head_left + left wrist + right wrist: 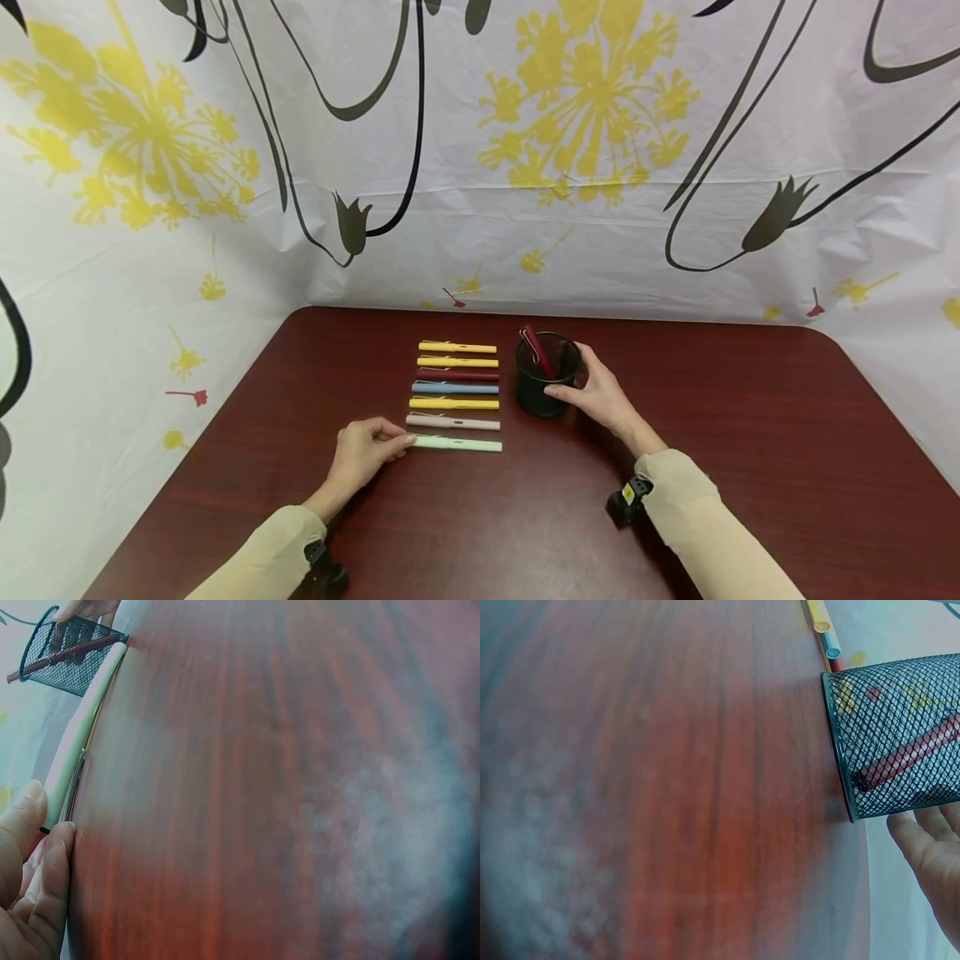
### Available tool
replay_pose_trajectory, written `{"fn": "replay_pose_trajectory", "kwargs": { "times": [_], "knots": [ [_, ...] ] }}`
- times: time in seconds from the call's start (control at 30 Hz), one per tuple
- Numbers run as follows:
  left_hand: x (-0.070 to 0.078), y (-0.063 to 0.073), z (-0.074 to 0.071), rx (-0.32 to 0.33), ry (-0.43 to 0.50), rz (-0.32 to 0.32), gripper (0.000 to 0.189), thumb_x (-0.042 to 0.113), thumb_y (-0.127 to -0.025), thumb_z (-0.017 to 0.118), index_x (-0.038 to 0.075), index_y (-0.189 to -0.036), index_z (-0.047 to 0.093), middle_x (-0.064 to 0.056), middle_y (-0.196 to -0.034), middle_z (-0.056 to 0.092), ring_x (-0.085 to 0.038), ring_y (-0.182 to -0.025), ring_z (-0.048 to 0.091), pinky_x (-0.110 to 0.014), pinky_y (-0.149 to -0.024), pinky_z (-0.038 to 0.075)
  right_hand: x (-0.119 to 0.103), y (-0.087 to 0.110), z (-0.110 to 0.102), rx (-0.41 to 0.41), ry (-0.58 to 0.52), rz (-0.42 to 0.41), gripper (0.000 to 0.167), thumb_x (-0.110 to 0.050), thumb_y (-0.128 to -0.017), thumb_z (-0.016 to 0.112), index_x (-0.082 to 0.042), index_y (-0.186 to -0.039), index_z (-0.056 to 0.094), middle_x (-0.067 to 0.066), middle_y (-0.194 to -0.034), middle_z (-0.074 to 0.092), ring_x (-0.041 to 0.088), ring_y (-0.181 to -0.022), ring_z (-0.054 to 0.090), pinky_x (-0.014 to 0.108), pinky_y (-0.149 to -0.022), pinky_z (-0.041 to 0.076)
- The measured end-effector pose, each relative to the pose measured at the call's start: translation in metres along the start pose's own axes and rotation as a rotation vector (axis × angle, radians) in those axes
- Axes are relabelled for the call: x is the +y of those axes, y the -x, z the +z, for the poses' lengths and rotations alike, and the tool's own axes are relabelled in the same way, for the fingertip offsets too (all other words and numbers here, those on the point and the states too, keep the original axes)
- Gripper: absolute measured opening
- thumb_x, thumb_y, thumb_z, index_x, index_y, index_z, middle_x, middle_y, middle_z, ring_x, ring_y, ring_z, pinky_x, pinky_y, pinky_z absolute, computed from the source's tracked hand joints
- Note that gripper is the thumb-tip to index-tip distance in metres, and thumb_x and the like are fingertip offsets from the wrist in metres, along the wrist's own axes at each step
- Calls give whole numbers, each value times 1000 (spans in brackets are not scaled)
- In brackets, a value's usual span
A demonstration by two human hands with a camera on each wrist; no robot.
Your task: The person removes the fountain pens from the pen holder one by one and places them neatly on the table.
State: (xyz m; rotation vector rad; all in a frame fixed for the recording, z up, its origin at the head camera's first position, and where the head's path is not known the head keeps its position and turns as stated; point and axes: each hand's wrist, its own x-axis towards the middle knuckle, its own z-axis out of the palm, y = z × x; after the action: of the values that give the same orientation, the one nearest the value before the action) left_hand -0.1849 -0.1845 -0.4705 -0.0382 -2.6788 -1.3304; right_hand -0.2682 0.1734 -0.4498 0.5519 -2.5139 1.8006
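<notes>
At the near end of a column of pens lies a mint-green pen. My left hand pinches its left end between thumb and fingers; the left wrist view shows the pen lying along the tabletop from those fingertips. My right hand grips a black mesh pen cup from its right side, thumb in front and fingers behind. The cup stands upright on the table. Inside it leans a dark red pen, also visible through the mesh in the right wrist view.
Above the mint pen lie a pale grey pen, a yellow pen, a blue pen, a dark red pen and two more yellow ones. The dark wooden table meets a patterned white cloth at the back.
</notes>
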Motion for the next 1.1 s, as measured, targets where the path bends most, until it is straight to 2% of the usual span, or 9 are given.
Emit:
{"fn": "replay_pose_trajectory", "kwargs": {
  "times": [0.4, 0.6, 0.77, 0.93, 1.1],
  "knots": [
    [1, -1, 0, 7, -22, 10, 9, 21, -75, 79, 14, -76, 73, 4, -63, 68, -5, -55, 61, -21, -49, 50, -6, 0, 1, -6, -18, 10, 78, -7, -78, 77, -2, -142, 32, 25, -137, 43, 38, -125, 45, 53, -102, 37],
    [0, -1, -1, 3, -31, 7, 10, 22, -76, 79, 15, -77, 73, 4, -64, 68, -5, -56, 61, -21, -50, 49, -32, 8, 1, -11, 2, 17, 75, -1, -79, 73, 5, -140, 31, 29, -135, 43, 44, -124, 43, 57, -101, 36],
    [0, -1, -2, -4, -33, 9, 10, 22, -76, 79, 15, -77, 73, 4, -64, 67, -5, -56, 61, -21, -51, 49, -41, 10, 1, -10, 26, 27, 73, -1, -80, 73, 4, -140, 31, 28, -135, 43, 45, -124, 43, 56, -101, 37],
    [1, -1, -2, -8, -42, 17, 9, 22, -76, 79, 15, -78, 73, 5, -65, 67, -4, -56, 61, -21, -51, 49, -39, 9, 1, -8, 17, 22, 74, 0, -79, 73, 3, -140, 32, 28, -134, 44, 45, -123, 44, 56, -100, 38],
    [2, 0, -2, -11, -53, 29, 9, 22, -76, 79, 15, -78, 72, 5, -65, 67, -4, -56, 61, -20, -50, 48, -24, 5, 1, -6, -5, 5, 75, -1, -78, 74, 3, -140, 31, 27, -135, 44, 43, -123, 45, 55, -100, 38]
  ]
}}
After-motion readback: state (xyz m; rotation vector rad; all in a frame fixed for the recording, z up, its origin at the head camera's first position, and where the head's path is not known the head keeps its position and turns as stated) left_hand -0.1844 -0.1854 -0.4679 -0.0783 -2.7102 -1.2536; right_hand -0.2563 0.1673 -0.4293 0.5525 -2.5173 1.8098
